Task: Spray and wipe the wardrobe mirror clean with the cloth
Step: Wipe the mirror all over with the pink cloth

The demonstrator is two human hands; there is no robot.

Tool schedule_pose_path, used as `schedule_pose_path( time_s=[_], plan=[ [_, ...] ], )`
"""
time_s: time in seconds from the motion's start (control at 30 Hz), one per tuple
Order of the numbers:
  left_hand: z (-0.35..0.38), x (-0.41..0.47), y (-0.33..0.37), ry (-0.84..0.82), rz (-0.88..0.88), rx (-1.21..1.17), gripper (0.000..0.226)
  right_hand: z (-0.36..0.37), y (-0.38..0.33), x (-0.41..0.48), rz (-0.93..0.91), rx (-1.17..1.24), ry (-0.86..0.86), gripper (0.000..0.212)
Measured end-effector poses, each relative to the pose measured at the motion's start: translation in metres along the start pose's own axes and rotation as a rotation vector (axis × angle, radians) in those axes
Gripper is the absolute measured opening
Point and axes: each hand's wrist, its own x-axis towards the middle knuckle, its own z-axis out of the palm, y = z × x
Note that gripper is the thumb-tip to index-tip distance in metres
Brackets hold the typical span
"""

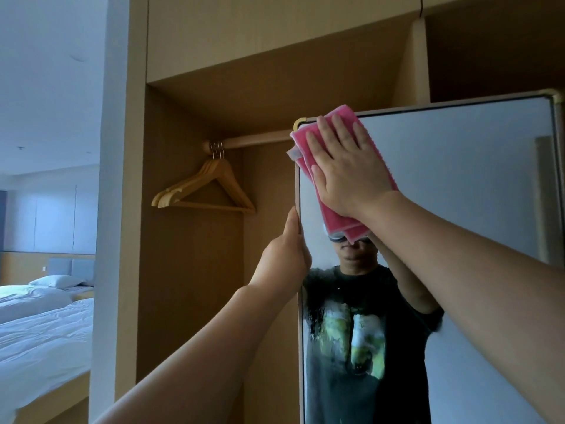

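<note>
The wardrobe mirror [458, 185] has a thin gold frame and stands on the right, reflecting a person in a dark printed T-shirt. A folded pink cloth [308, 142] lies flat against the glass near the mirror's top left corner. My right hand [345, 166] presses the cloth to the glass with straight, spread fingers. My left hand [289, 255] grips the mirror's left edge lower down, thumb along the frame and fingers curled round it. Streaks of spray show on the glass over the reflected shirt. No spray bottle is in view.
The open wooden wardrobe [189, 270] is left of the mirror, with a rail [253, 140] holding several wooden hangers [208, 191]. Further left, past a white wall edge, stands a bed [42, 338] with white linen.
</note>
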Motion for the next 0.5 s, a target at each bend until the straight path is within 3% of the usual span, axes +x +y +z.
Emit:
schedule_pose_path(
  time_s=[0.5],
  plan=[
    [0.008,-0.003,-0.011,0.041,0.033,-0.201,0.047,0.027,-0.032,-0.062,-0.02,0.025,0.02,0.063]
  ],
)
